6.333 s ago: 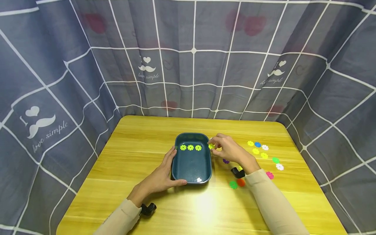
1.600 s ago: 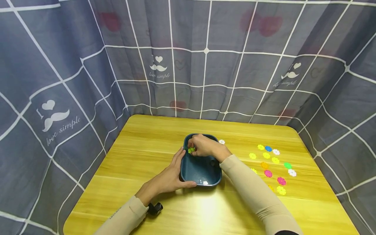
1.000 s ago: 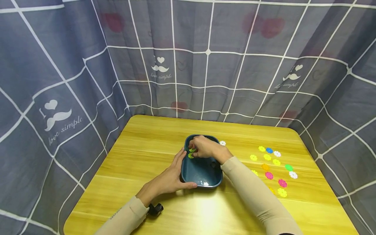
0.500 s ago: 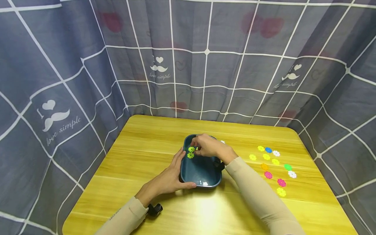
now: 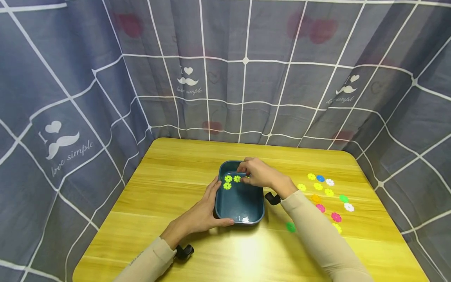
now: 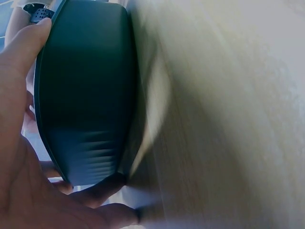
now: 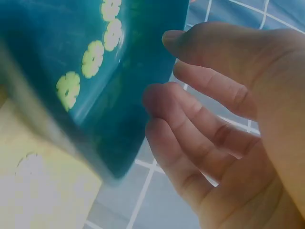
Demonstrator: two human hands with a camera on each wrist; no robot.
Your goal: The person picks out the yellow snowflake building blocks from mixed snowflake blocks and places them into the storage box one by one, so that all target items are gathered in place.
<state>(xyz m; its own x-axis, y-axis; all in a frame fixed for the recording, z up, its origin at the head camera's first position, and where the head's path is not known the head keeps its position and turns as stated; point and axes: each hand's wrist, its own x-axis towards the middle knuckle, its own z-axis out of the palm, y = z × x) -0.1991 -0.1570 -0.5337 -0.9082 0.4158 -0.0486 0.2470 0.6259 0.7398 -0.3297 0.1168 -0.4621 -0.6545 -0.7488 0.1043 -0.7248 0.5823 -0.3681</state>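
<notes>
A dark blue tray (image 5: pixel 243 207) stands on the wooden table. My left hand (image 5: pixel 199 213) grips its near left corner, thumb on the front rim and fingers along the side wall. Inside, toward the far end, lie several yellow-green flower-shaped discs (image 5: pixel 237 179), with one disc (image 5: pixel 227 186) just below the leftmost of the row. My right hand (image 5: pixel 262 172) hovers over the tray's far right part, its fingertips beside the row and partly covering a disc. In the right wrist view the fingers (image 7: pixel 162 143) are loosely bent, apart from the discs (image 7: pixel 92 58), with nothing between them.
More flower discs lie scattered on the right of the table (image 5: pixel 169 172): yellow (image 5: pixel 318 186), blue (image 5: pixel 320 178), white (image 5: pixel 329 182), pink (image 5: pixel 336 217) and green (image 5: pixel 290 227). A grey checked curtain (image 5: pixel 225 78) hangs behind and at both sides.
My right hand has moved right along the row, uncovering discs at the tray's left. Compared with the oldest frame, one disc now lies below the row. My left hand stays on the tray.
</notes>
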